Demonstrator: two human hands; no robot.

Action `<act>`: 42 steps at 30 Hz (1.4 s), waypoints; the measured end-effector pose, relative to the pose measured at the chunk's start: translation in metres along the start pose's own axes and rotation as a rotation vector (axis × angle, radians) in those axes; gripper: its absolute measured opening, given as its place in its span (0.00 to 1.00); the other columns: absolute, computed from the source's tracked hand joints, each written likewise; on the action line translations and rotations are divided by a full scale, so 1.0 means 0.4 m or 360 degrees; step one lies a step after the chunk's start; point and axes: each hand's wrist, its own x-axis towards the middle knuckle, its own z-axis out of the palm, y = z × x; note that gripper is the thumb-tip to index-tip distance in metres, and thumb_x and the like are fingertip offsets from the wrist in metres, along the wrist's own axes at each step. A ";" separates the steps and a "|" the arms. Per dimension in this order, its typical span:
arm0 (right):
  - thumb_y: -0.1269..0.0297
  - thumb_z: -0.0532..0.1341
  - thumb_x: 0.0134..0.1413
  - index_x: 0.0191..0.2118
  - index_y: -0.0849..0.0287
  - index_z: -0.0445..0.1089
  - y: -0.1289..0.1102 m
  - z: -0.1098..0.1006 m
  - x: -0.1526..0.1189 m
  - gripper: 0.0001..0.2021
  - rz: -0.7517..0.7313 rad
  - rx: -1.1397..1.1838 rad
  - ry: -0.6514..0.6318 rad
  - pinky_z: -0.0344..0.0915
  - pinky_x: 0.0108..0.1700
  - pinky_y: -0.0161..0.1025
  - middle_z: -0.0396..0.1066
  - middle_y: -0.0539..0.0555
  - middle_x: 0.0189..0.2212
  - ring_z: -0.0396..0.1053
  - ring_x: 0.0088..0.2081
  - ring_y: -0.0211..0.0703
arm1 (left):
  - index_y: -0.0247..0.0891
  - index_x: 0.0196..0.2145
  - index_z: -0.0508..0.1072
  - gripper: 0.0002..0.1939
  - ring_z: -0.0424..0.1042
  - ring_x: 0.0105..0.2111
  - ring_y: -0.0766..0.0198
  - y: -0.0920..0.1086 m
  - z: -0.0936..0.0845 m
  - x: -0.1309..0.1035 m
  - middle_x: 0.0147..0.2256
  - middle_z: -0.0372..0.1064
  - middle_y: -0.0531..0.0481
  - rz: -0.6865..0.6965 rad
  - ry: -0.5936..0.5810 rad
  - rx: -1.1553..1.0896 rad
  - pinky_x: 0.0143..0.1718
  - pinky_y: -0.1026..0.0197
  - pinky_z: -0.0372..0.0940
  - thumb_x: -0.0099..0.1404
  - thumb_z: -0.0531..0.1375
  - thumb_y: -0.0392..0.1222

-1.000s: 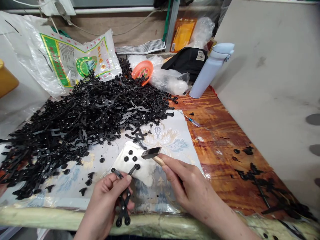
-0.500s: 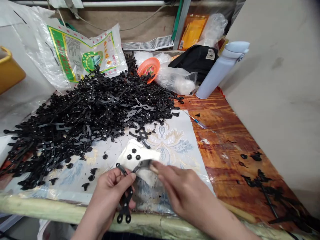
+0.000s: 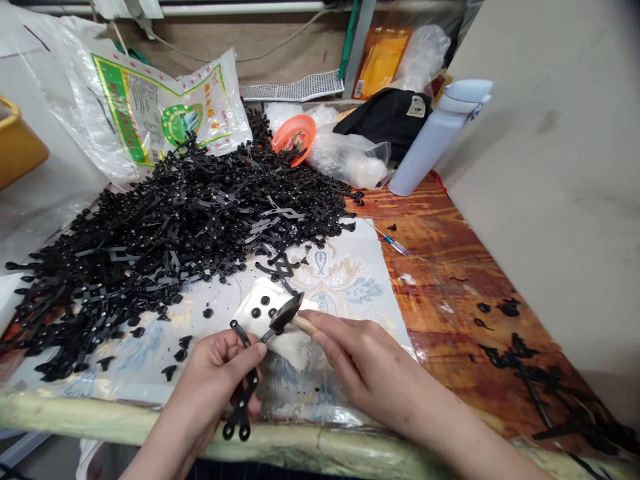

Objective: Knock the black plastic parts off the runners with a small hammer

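Observation:
My left hand (image 3: 223, 367) is closed around a black scissor-like linkage (image 3: 243, 405) made of crossed bars with ringed ends. One end of it points up toward the pale pad. In my right hand (image 3: 350, 343) is a small hammer (image 3: 287, 312) with a dark head and a light wooden handle. The hammer's head is tilted and covers the linkage's right upper tip; whether they touch, I cannot tell. Several small round black caps (image 3: 257, 312) lie on the white pad (image 3: 300, 353) just beyond my hands.
Behind the pad rises a large pile of black linkages (image 3: 200, 207). On the right are a screwdriver (image 3: 396, 244), loose black scraps (image 3: 509, 307) and a pale blue bottle (image 3: 433, 143). An orange dish (image 3: 300, 127) leans at the back; a yellow container (image 3: 23, 153) is at left.
The hammer's head has tilted up and risen slightly, with my right hand a little higher. My left hand still holds the linkage, shifted slightly left in view.

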 end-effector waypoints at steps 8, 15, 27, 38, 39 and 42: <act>0.66 0.46 0.65 0.56 0.54 0.64 0.050 -0.002 -0.006 0.18 0.0112 0.0083 0.0343 0.68 0.37 0.39 0.75 0.54 0.38 0.74 0.37 0.43 | 0.34 0.16 0.67 0.20 0.64 0.10 0.69 0.011 -0.006 -0.004 0.14 0.64 0.56 -0.0097 -0.0013 -0.0140 0.10 0.71 0.55 0.47 0.69 0.51; 0.66 0.46 0.65 0.54 0.57 0.66 0.059 0.018 -0.015 0.17 0.0194 -0.0017 0.0271 0.69 0.40 0.43 0.76 0.56 0.37 0.74 0.39 0.46 | 0.35 0.18 0.68 0.19 0.63 0.09 0.71 0.016 0.007 -0.018 0.16 0.66 0.55 -0.0124 0.0106 -0.0204 0.08 0.71 0.54 0.44 0.70 0.51; 0.68 0.47 0.63 0.51 0.55 0.68 0.062 0.026 -0.015 0.17 0.0190 -0.0122 0.0319 0.67 0.33 0.39 0.76 0.54 0.30 0.74 0.31 0.44 | 0.36 0.21 0.67 0.19 0.64 0.09 0.70 0.015 0.022 -0.020 0.16 0.67 0.57 -0.0154 0.0105 -0.0204 0.08 0.71 0.55 0.42 0.71 0.49; 0.66 0.45 0.64 0.54 0.57 0.65 0.049 0.019 -0.029 0.18 0.0121 -0.0131 0.0269 0.65 0.34 0.39 0.75 0.56 0.31 0.72 0.32 0.44 | 0.36 0.20 0.68 0.17 0.62 0.08 0.71 0.018 0.033 -0.025 0.13 0.64 0.58 -0.0087 0.0175 -0.0056 0.08 0.71 0.53 0.43 0.70 0.49; 0.65 0.46 0.64 0.55 0.57 0.64 0.045 0.019 -0.031 0.19 0.0092 -0.0140 0.0261 0.65 0.34 0.39 0.75 0.55 0.31 0.72 0.32 0.44 | 0.36 0.20 0.68 0.17 0.62 0.08 0.71 0.017 0.032 -0.024 0.13 0.64 0.58 -0.0080 0.0170 -0.0046 0.08 0.71 0.54 0.43 0.70 0.49; 0.66 0.48 0.63 0.57 0.56 0.63 0.032 0.016 -0.033 0.19 -0.0004 -0.0145 0.0196 0.66 0.34 0.39 0.76 0.55 0.31 0.72 0.31 0.44 | 0.36 0.17 0.66 0.18 0.62 0.09 0.70 0.011 0.029 -0.020 0.13 0.63 0.57 -0.0067 0.0142 -0.0011 0.09 0.71 0.54 0.45 0.70 0.49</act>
